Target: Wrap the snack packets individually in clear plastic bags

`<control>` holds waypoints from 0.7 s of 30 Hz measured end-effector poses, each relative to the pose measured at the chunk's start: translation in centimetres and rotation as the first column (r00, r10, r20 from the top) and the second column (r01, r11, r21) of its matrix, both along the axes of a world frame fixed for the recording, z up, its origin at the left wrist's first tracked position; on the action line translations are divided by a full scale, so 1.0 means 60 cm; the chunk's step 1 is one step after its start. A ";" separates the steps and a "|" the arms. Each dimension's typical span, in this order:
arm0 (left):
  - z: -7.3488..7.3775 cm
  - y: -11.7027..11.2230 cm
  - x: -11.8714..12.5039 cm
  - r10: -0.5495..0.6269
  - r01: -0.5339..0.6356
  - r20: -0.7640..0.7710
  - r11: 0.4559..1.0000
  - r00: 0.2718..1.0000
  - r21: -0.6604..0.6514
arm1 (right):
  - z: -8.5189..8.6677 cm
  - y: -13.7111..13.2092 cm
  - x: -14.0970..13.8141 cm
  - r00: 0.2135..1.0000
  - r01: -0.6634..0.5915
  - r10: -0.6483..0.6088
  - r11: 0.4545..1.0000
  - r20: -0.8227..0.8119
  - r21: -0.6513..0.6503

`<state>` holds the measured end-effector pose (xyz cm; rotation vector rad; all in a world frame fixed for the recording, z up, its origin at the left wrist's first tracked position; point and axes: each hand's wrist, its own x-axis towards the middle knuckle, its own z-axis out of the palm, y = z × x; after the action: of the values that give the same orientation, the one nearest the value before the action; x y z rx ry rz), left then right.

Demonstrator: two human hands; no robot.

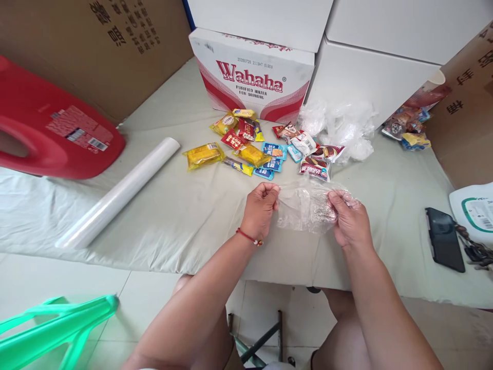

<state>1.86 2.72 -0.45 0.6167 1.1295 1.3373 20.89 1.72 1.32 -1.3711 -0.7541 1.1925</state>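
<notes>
A clear plastic bag (pixel 304 205) is stretched between my two hands above the front of the table. My left hand (pixel 263 208) pinches its left edge; a red string bracelet circles that wrist. On the other side, my right hand (pixel 349 216) grips the bag, which is bunched up near the fingers. Just beyond lie several small wrapped snacks: a yellow packet (pixel 204 155), blue packets (pixel 274 150), a red packet (pixel 232 139), and dark red and white packets (pixel 316 167). Whether anything is inside the bag, I cannot tell.
Crumpled clear bags (pixel 350 131) lie behind the snacks, before a Wahaha water carton (pixel 256 77). To the left are a plastic film roll (pixel 119 192) and a red jug (pixel 57 123). At right are a black phone (pixel 444 239), keys (pixel 475 252) and a white bottle (pixel 475 210). A green stool (pixel 61 329) stands below.
</notes>
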 end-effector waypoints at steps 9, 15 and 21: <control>0.010 0.015 -0.025 0.125 -0.123 -0.039 0.991 0.991 0.050 | 0.012 0.004 0.026 0.996 -0.088 0.087 0.994 -0.010 -0.065; 0.009 0.016 -0.056 0.135 -0.103 -0.240 0.985 0.961 0.141 | 0.028 0.007 0.072 0.992 -0.102 0.111 0.985 0.056 -0.141; 0.005 0.012 -0.068 0.102 -0.083 -0.281 0.993 0.954 0.079 | 0.032 0.001 0.105 0.970 -0.145 0.175 0.974 0.171 -0.176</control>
<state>-2.21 3.42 -0.15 0.8337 1.3648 1.4008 27.17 1.80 3.23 -1.5971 -0.9308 1.2868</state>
